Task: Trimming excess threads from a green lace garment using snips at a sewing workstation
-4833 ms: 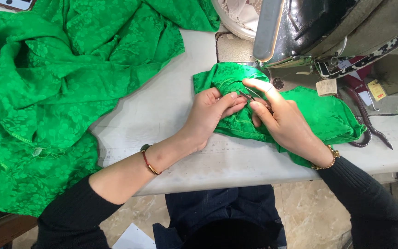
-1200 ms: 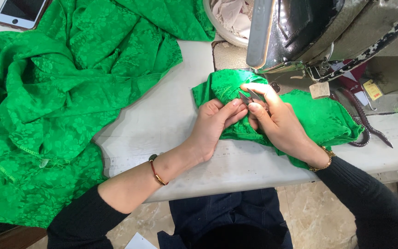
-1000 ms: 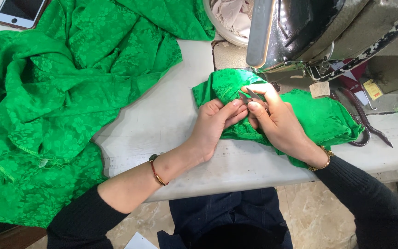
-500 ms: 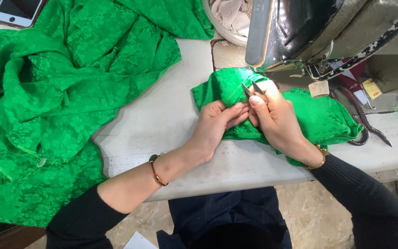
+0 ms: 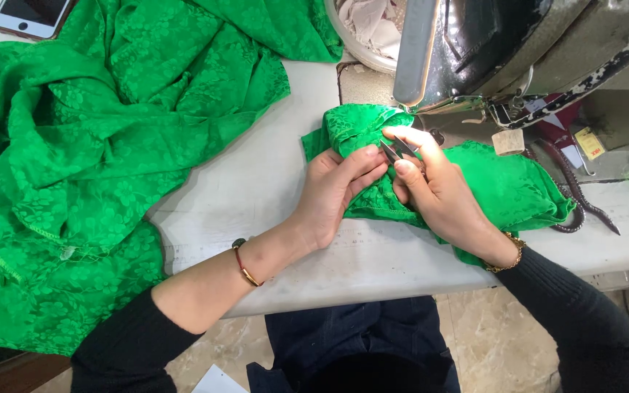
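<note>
Right under the head of the dark, worn metal sewing machine [image 5: 518, 51], a small folded piece of bright green patterned fabric [image 5: 507, 185] lies on the white worktable [image 5: 271, 196], and both hands work on its near left corner. The left hand [image 5: 336, 193] lies flat-fingered on the cloth, pressing the fold down so it keeps taut, apparently to steady the spot being trimmed. The right hand [image 5: 438, 193] is closed round a small pair of grey metal thread snips [image 5: 396, 149], pinched between thumb and forefinger, with the blades pointing at the fabric edge just beside the left fingertips. The machine's head crowds in close above the cloth, leaving little room over the work. A large heap of the same green patterned cloth [image 5: 89, 167] sprawls over the table's left side, well apart from the hands, with a smartphone [image 5: 30, 14] at the far left corner. A pale bowl holding beige cloth [image 5: 369, 29] stands behind, and a dark cord [image 5: 580, 200] curls beside the fabric's right end.
</note>
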